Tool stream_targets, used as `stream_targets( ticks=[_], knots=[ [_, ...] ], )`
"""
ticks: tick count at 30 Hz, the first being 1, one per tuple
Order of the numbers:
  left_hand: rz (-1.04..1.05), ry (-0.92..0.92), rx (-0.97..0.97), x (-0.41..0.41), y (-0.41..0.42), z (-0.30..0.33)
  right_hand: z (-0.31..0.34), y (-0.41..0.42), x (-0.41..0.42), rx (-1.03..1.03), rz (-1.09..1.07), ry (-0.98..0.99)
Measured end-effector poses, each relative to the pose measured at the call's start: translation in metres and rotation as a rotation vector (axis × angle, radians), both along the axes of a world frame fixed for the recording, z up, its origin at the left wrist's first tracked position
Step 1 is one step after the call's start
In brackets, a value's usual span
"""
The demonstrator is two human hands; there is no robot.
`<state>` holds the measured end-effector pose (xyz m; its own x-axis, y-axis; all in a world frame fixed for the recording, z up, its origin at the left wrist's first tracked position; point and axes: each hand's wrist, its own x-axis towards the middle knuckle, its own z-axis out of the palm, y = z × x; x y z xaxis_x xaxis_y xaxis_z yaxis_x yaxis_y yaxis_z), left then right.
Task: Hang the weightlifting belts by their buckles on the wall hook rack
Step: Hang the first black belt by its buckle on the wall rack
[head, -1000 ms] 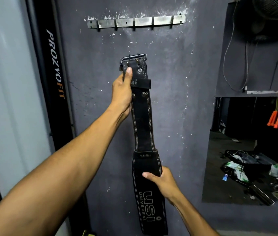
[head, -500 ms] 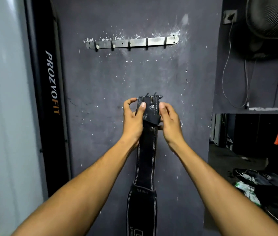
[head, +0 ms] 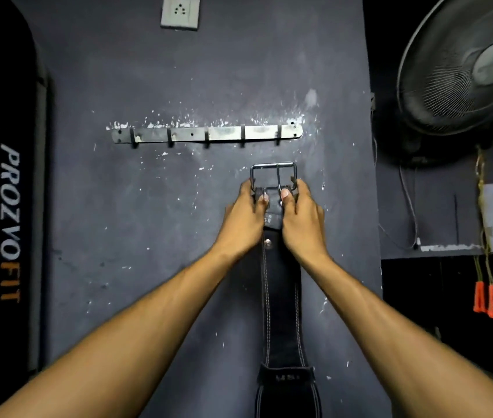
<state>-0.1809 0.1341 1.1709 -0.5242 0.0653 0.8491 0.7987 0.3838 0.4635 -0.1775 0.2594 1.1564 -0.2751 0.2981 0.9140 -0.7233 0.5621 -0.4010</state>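
Both hands have risen with the belt (head: 281, 312), its buckle (head: 273, 175) now flipped up just below the hook rack (head: 207, 134), not yet touching a hook. Behind it the dark painted wall (head: 136, 236) is chipped with white flecks; a black pad (head: 7, 206) stands at its left edge, a fan (head: 465, 64) at its right. Bare wall lies between buckle and rack. Stitched black leather hangs down; the buckle is bright metal. Left hand (head: 246, 217) and right hand (head: 301, 217) each pinch the belt's top end.

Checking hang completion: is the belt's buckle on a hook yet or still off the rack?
Off. The buckle sits below the hook rack with bare wall between, held up by the left hand and right hand.
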Motion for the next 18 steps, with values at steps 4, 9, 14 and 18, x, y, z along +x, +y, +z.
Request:
stream_targets(
  ticks=[4,9,14,18],
  knots=[
    [0.047,0.054,-0.059,-0.027,0.018,0.054,0.055,0.012,-0.028,0.013,-0.095,0.067],
    [0.125,0.054,-0.141,-0.057,0.038,0.131,0.128,0.030,-0.052,0.017,-0.140,0.025],
    [0.258,-0.078,-0.338,-0.071,0.061,0.156,0.145,0.050,-0.076,-0.040,-0.172,-0.138],
    [0.196,-0.093,-0.355,-0.077,0.060,0.127,0.119,0.059,-0.074,0.133,-0.273,-0.159]
  ],
)
